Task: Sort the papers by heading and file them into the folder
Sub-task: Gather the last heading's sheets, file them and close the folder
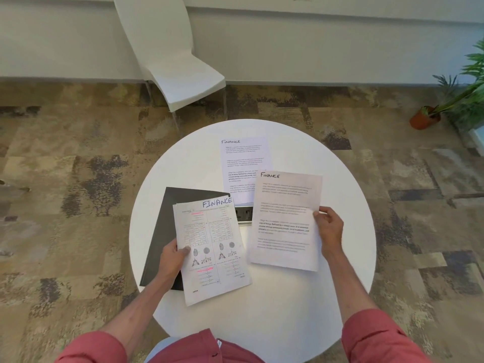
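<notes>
Now left hand (172,258) grips diagram sheets (212,247), right hand (330,229) a Finance page (285,221)

Folder (162,231) lies left on table (340,297); diagram sheet (212,250) overlaps it. Text sheet (285,221) right; third sheet (243,163) behind, partly covered.
</notes>
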A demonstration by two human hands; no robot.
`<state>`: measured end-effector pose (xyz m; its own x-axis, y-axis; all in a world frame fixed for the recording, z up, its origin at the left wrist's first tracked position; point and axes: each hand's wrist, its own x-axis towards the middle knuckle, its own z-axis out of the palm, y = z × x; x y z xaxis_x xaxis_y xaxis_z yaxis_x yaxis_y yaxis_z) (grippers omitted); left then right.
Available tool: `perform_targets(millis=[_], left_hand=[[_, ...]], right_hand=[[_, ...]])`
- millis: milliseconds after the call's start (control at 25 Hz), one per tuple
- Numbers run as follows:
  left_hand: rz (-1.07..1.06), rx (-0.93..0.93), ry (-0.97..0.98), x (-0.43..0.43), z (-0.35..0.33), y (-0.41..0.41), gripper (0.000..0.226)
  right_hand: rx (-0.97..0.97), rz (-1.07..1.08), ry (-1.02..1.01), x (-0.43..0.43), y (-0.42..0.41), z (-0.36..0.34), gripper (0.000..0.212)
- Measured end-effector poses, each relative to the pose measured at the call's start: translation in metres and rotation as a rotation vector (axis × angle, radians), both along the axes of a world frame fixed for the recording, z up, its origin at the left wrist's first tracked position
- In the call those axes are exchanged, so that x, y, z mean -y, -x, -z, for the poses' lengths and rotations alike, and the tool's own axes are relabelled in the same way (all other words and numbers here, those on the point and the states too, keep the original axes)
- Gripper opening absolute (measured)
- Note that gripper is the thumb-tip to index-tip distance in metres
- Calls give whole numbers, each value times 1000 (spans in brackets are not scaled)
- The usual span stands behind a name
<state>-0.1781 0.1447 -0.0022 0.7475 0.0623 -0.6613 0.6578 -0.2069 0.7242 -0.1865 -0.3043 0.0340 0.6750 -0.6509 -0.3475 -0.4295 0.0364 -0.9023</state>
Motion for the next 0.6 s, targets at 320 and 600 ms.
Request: perform_targets(millis=[320,600], left_hand=[[-21,-4,109,20,-17,4,37],[-3,-36,147,35,-31,2,31]], right_hand=[[-116,-312,-130,-67,-11,15,7],[-207,-398,-138,-118,-12,57,8]])
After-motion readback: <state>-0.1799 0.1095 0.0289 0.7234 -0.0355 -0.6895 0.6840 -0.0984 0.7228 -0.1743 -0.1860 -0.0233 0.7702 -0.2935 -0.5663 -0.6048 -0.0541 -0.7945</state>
